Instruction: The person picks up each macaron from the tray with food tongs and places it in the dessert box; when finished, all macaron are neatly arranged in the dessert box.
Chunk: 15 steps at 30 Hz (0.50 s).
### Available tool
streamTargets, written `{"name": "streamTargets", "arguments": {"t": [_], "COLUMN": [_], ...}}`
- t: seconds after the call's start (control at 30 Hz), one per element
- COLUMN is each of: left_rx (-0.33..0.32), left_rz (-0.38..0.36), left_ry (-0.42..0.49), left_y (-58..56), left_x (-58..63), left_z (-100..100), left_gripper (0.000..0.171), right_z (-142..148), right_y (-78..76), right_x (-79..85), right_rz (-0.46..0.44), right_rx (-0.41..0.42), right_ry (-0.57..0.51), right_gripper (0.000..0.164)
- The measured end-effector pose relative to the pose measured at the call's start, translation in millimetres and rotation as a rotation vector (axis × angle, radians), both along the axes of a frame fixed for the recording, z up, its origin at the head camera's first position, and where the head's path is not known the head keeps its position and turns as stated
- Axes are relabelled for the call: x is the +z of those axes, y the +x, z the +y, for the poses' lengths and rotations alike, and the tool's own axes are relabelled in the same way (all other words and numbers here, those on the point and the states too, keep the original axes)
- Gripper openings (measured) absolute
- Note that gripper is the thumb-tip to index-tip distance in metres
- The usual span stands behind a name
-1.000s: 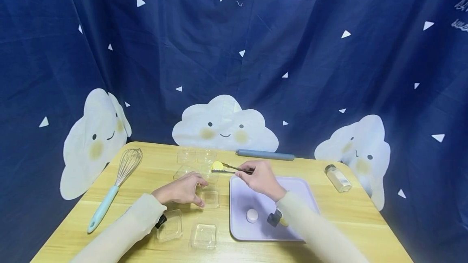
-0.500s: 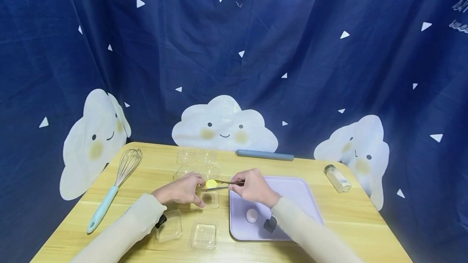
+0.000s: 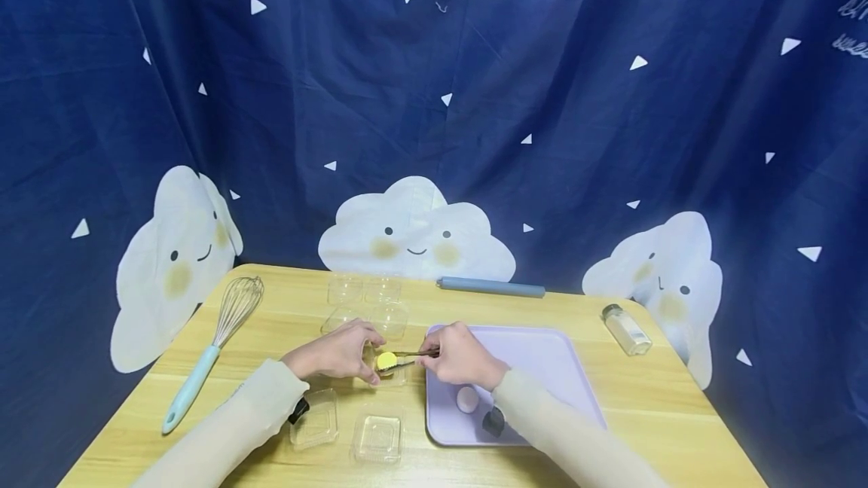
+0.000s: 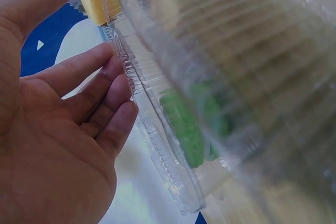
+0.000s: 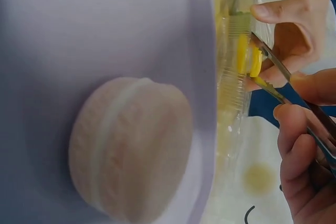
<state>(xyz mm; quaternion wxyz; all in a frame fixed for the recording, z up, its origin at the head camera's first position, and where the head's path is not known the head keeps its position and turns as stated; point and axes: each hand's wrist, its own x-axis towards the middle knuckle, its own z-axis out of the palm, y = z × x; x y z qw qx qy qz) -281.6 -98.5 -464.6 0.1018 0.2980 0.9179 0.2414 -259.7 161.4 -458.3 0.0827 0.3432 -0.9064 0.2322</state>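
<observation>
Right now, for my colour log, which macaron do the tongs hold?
The yellow macaron, between the tips of the tongs; the pink one sits on the tray, the green one behind clear plastic.

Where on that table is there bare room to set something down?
Bare tabletop shows right of the lavender tray, nearer than the capped jar; between the tray and the blue rod; and between the whisk and clear containers, beyond the left sleeve. It is crowded around the left hand, with tongs, a yellow macaron and containers close together.
</observation>
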Motion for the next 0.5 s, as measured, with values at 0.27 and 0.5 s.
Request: {"name": "streamTargets", "arguments": {"t": [0.27,0.5], "left_rx": [0.001,-0.005], "left_rz": [0.006,0.012], "left_ry": [-0.011,-0.009], "left_y": [-0.6,-2.6], "left_x": [-1.6,-3.3], "left_z": [-0.6,0.8], "left_gripper": [0.074,0.075], "right_z": [-6.6,-4.6], "right_y": [-1.8,-2.7], "right_x": [-2.9,0.4], "right_rz": [-0.019,-0.090], "right_rx": [0.006,-0.032], "right_ry": [0.077,0.143], "right_gripper": [0.009,0.010]}}
